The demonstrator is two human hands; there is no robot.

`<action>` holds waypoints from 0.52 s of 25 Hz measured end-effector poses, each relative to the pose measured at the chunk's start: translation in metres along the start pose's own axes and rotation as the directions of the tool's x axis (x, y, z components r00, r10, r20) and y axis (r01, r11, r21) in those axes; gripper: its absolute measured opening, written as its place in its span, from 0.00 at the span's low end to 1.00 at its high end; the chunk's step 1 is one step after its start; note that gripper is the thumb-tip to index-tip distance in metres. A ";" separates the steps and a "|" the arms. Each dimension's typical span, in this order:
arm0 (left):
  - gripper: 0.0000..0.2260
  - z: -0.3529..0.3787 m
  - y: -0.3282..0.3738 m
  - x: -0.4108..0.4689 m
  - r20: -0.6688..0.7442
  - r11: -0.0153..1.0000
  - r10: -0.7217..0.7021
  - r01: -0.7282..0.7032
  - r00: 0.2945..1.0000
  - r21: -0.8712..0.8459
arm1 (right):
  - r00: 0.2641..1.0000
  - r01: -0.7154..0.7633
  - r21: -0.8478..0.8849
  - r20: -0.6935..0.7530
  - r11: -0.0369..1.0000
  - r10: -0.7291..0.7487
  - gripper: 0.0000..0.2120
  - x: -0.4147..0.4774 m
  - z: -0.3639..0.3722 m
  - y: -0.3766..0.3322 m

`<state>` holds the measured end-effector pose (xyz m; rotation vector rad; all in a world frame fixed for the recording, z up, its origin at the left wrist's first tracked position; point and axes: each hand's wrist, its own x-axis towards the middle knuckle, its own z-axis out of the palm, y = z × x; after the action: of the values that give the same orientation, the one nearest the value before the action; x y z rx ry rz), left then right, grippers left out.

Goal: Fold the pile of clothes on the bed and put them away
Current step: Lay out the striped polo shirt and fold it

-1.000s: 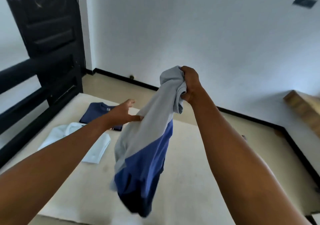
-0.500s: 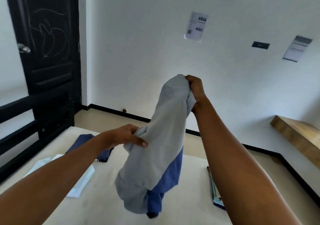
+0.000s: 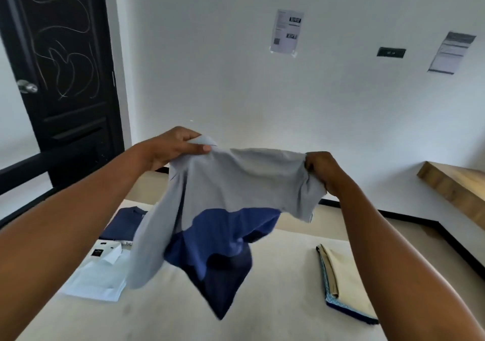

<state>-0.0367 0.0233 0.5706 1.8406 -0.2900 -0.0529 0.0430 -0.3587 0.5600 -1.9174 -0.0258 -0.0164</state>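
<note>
Soft, even daylight fills room; source out of frame. White plaster wall [image 3: 236, 91] bright, faintly bluish, no hard shadows. Grey-and-blue cotton shirt [image 3: 236, 183] motion-blurred along hanging lower edge, navy tip smeared. Bare left forearm [image 3: 65, 235] and bare right forearm [image 3: 406, 262] dim, stretched by wide-angle lens at bottom corners. Black panelled door [image 3: 65, 78] leans at left edge; round silver knob [image 3: 27, 86] shows small glint. Printed paper sheet [image 3: 286, 31] soft, text unreadable.

Bare bed [image 3: 275, 304] middle, shirt [image 3: 97, 275] left (stack [image 3: 343, 272] right)
</note>
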 end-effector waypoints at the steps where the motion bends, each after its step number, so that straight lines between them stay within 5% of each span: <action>1: 0.15 0.005 0.008 0.006 0.022 0.997 0.014 -0.016 1.000 0.073 | 0.999 0.023 -0.059 0.051 0.998 -0.020 0.04 -0.004 0.004 0.010; 6: 0.17 0.025 0.017 0.023 0.227 0.979 0.024 -0.069 0.974 0.193 | 0.818 0.188 0.036 0.548 0.982 -0.176 0.28 -0.034 0.099 0.000; 9: 0.11 0.010 0.001 0.020 0.158 0.972 0.062 -0.096 0.985 0.216 | 0.835 0.239 0.083 0.491 0.967 -0.249 0.13 -0.039 0.154 -0.018; 13: 0.19 -0.020 -0.071 -0.008 -0.129 0.981 0.016 0.009 0.991 0.193 | 0.900 0.247 0.170 0.325 0.954 -0.291 0.12 -0.038 0.189 -0.037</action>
<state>-0.0285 0.0619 0.5081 2.0261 -0.2122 0.1012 0.0039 -0.1688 0.5300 -1.7567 -0.5212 0.1345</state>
